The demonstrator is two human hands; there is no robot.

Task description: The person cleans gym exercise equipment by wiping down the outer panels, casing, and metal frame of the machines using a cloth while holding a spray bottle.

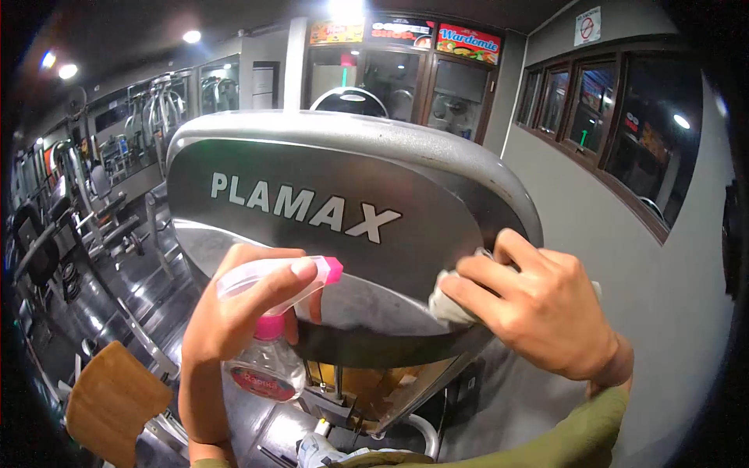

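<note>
My left hand [234,312] is wrapped round the neck of a clear spray bottle [265,363] with a pink collar and pink nozzle tip. The nozzle points right, and the bottle hangs upright in front of the machine panel. Bunched in my right hand [538,300] is a pale cloth [452,300], held against or just in front of the panel's lower right side. The dark grey panel [328,179] carries large white PLAMAX letters and has a silver curved frame [351,129] along its top.
A wooden seat or board [117,402] stands at lower left. Gym machines [94,187] line the left side. A grey wall [593,234] with dark-framed windows [577,117] is on the right. Behind the panel are glass doors [460,101] under lit signs.
</note>
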